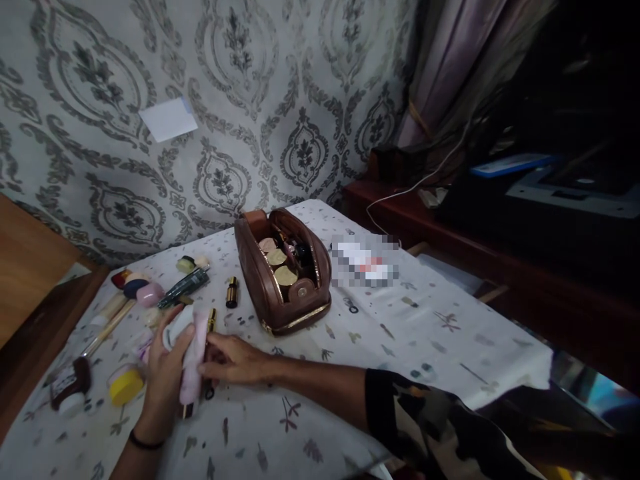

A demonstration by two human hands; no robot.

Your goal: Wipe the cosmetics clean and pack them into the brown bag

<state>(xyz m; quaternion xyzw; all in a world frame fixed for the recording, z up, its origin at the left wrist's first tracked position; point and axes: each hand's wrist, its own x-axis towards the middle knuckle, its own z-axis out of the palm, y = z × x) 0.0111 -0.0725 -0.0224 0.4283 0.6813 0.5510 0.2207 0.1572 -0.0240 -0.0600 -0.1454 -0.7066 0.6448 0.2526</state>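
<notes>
My left hand (167, 360) is closed around a whitish rounded item (181, 325) and the side of a pale pink tube-like item (193, 373). From the other side, my right hand (237, 360) pinches the pink item with thumb and fingers. A thin gold-topped stick (212, 320) stands out beside the right fingertips; its lower part is hidden. Just beyond my hands sits a brown leather cosmetic bag (255, 280), unzipped, with several round gold-topped items (286, 275) inside. A black and gold lipstick-like tube (231, 293) stands left of the bag.
Toiletries lie at the left, among them a yellow-lidded jar (126, 387), a brown bottle (70, 387), a brush (107, 330) and a dark green tube (183, 287). A blurred white item (365, 260) lies right of the bag. The white patterned tablecloth (320, 427) meets the wall.
</notes>
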